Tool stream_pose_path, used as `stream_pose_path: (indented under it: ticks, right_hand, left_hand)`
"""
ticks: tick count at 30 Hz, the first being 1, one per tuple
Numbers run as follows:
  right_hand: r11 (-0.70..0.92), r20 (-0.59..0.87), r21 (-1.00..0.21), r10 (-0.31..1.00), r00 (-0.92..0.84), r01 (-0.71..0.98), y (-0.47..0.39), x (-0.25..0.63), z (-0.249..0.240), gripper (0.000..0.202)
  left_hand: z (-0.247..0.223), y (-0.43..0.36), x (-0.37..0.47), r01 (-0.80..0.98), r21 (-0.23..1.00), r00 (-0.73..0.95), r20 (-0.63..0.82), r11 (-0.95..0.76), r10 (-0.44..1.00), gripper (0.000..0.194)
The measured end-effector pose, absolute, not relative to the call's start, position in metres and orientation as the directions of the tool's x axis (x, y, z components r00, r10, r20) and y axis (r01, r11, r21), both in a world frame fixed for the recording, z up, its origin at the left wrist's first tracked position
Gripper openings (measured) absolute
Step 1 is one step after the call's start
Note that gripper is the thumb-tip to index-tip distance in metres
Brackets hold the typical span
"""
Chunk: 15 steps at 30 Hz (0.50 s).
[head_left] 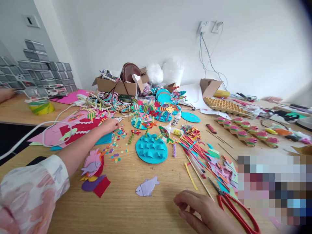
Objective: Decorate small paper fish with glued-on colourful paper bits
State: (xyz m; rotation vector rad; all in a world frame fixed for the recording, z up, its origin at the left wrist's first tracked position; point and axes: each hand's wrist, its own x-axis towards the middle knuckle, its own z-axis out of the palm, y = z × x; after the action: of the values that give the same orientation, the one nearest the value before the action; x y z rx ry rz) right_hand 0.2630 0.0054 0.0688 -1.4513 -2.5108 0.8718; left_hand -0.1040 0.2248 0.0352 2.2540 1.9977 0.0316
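The left hand (110, 126) reaches forward over the left half of the bench (117, 209), at the edge of a scatter of paper confetti (119, 133), with a blue sheet (104, 139) beneath it and red paper (69, 130) to its left; whether its fingers pinch anything cannot be told, as their tips are too small to read. The right hand (204, 209) is low by the near edge, its fingers loosely bent, thumb apart, nothing between them. A lilac paper fish (147, 187) lies flat near the middle of the near edge, just left of those fingers and not touching them. Red-handled scissors (220, 193) lie on that hand's other side, towards the near right corner, with a wooden stick (196, 172) beside the blades. Farther from the near edge, beyond the fish, sits a blue disc (151, 156) covered in raised paper curls.
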Motion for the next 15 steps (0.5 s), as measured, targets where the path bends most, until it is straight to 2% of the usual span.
stream_pose_path:
  ticks: [6,10,15]
  right_hand:
    - [0.383,-0.187,-0.563,0.804,-0.565,0.732,0.008,0.258,0.069,0.021]
    - [0.409,-0.168,-0.592,0.781,-0.602,0.695,0.009,0.25,0.071,0.019]
    - [0.426,-0.106,-0.622,0.786,-0.609,0.657,0.013,0.24,0.082,0.017]
  left_hand:
    - [0.043,0.218,-0.107,0.96,0.271,0.068,0.026,-0.072,0.997,0.018]
    - [0.044,0.211,-0.106,0.906,0.422,0.017,0.062,-0.042,0.998,0.007]
    - [0.051,0.186,-0.092,0.768,0.64,0.023,0.019,-0.03,1.0,0.014]
